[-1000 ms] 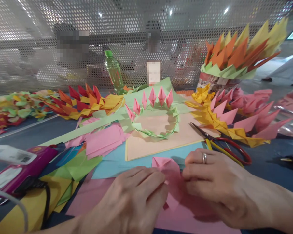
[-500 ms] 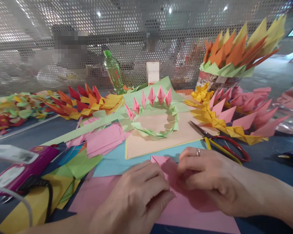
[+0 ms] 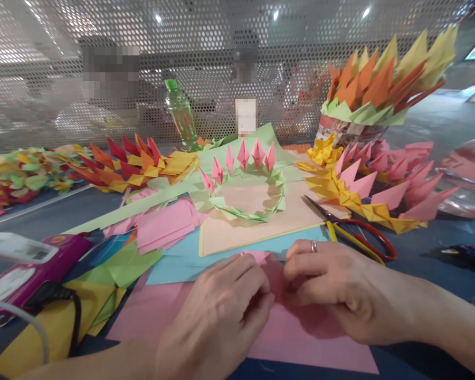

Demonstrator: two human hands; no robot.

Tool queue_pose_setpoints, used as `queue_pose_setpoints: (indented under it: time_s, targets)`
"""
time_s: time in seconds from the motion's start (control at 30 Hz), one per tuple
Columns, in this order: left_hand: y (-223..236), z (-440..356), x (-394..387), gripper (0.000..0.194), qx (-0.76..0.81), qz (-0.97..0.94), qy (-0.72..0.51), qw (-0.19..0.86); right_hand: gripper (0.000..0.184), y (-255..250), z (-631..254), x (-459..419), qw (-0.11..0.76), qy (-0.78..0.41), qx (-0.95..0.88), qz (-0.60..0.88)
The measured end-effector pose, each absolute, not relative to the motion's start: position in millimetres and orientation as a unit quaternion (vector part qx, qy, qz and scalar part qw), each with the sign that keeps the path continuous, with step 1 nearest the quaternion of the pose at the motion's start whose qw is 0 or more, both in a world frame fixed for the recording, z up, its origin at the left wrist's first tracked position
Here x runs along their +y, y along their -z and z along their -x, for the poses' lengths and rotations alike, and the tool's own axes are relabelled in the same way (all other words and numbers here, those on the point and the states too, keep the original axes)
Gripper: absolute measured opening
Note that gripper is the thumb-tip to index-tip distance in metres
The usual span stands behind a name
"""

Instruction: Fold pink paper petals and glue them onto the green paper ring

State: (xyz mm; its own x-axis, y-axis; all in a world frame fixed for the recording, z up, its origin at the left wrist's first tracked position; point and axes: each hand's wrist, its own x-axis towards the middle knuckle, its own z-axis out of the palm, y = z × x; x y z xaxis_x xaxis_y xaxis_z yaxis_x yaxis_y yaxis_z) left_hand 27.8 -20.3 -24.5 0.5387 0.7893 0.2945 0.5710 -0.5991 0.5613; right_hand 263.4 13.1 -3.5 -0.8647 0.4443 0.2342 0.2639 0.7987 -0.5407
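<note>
Between my two hands is a small pink piece of paper (image 3: 258, 258) with a folded upper edge; most of it is hidden by the fingers. My left hand (image 3: 221, 311) is curled closed over its left side. On the right, my right hand (image 3: 336, 287), with a ring on one finger, pinches the paper's other side. Beneath both lies a larger pink sheet (image 3: 316, 348), flat on the dark blue table. Just beyond stands a pale green folded-paper ring (image 3: 282, 198), with several pink paper petals (image 3: 243, 154) upright along its far left side.
Scissors (image 3: 340, 220) lie open beside my right hand. Pink slips (image 3: 166, 224) and a purple power strip (image 3: 57, 266) with cables are at left. Folded yellow-and-pink paper pieces (image 3: 364, 184), a paper-petalled pot (image 3: 340, 129) and a green-capped bottle (image 3: 181, 116) stand farther back.
The left fingers have curled in closer around the pink paper, and the thumb has drawn up. The right hand keeps nearly the same pinch. The whole view shifts slightly.
</note>
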Motion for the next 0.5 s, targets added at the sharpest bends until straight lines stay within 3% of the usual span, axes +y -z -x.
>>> queue_pose_setpoints:
  time_s: [0.5]
  targets:
    - [25.5, -29.3, -19.2, 0.016, 0.395, -0.863, -0.261, 0.177, 0.047, 1.0, -263.0, 9.9, 0.185, -0.238, -0.937, 0.177]
